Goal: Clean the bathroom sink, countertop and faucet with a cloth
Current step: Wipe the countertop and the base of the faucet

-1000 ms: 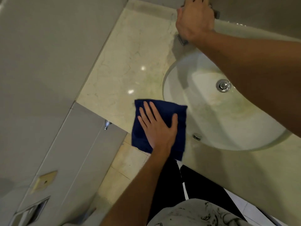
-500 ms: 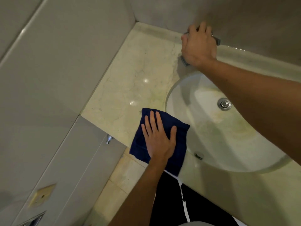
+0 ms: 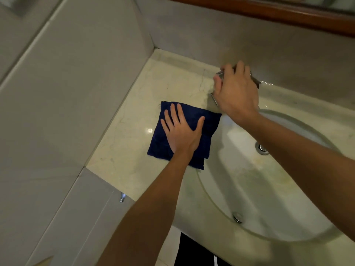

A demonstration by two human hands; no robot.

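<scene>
left grip [image 3: 181,131] flat on cloth [image 3: 209,121], right grip [image 3: 237,93] on faucet [image 3: 220,74]

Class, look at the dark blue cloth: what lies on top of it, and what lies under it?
On the blue cloth the left hand presses flat, fingers spread. Beneath it lies the pale marble countertop, beside the sink. The countertop patch under the cloth is covered, so its state cannot be seen.
</scene>
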